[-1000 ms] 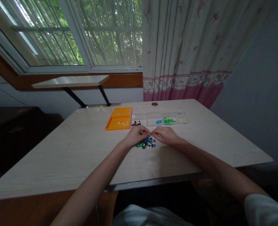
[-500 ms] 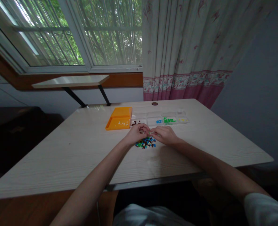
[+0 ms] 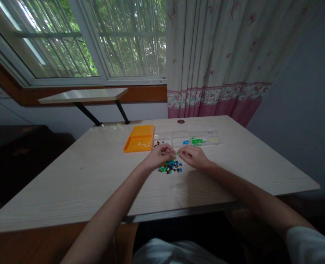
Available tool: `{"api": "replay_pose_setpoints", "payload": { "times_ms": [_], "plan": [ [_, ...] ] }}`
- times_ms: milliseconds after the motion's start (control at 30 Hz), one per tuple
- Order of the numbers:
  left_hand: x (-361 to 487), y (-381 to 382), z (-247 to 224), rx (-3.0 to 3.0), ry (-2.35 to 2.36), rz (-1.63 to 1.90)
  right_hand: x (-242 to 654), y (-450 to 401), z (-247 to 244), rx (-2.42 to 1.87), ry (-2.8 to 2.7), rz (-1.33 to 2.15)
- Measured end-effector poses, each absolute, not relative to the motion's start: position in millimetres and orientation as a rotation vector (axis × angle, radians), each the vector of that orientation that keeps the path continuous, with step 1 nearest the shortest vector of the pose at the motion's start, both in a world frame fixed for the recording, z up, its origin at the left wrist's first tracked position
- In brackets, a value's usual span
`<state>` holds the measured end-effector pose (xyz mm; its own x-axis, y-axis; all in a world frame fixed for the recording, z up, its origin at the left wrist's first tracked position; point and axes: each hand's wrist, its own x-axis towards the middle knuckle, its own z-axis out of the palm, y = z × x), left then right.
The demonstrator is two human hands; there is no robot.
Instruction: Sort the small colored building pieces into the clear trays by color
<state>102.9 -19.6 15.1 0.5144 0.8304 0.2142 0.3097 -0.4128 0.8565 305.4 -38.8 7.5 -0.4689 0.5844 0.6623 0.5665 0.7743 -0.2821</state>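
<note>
A heap of small blue, green, brown and pale plastic pieces [image 3: 170, 167] lies on the table, just below my hands. My right hand [image 3: 192, 156] is pinched at the heap's upper right, with a tiny green piece [image 3: 177, 153] at its fingertips. Close by on the left, my left hand [image 3: 159, 155] hovers over the heap's upper edge with its fingers curled together. What it holds, if anything, is too small to make out. Behind the hands stands a clear compartment tray [image 3: 180, 134]; brown, blue, green and yellow pieces lie in separate front compartments.
An open orange box [image 3: 139, 132] with several white pieces in it adjoins the tray's left end. A raised shelf [image 3: 85, 95] on black legs stands at the table's back left. The wooden table [image 3: 96, 183] has a round brown cap [image 3: 181, 121] near its back edge.
My right hand's fingertips have drawn slightly away from my left hand, and a green piece now shows at them. My left hand has barely moved. The heap and tray look the same.
</note>
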Motion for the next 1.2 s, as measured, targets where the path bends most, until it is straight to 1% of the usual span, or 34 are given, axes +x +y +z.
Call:
{"api": "replay_pose_setpoints", "payload": {
  "times_ms": [133,200,633,833,1000,1200],
  "plan": [
    [93,-14,14,2.419,1.014,0.598,312,-38,13,-0.882,-1.983,0.046],
    [91,-13,13,2.516,1.009,0.548,315,-36,15,-0.893,-1.913,0.038],
    [94,-13,13,2.496,0.916,0.507,317,-35,15,-0.882,-1.826,0.027],
    [95,-13,12,2.468,0.938,0.497,320,-33,15,-0.927,-1.860,-0.047],
    [97,-17,16,2.486,0.922,0.482,345,-21,24,-1.100,-1.870,-0.164],
    [97,-17,17,2.472,0.890,0.479,389,2,22,-1.493,-1.744,-0.172]
  ]
}}
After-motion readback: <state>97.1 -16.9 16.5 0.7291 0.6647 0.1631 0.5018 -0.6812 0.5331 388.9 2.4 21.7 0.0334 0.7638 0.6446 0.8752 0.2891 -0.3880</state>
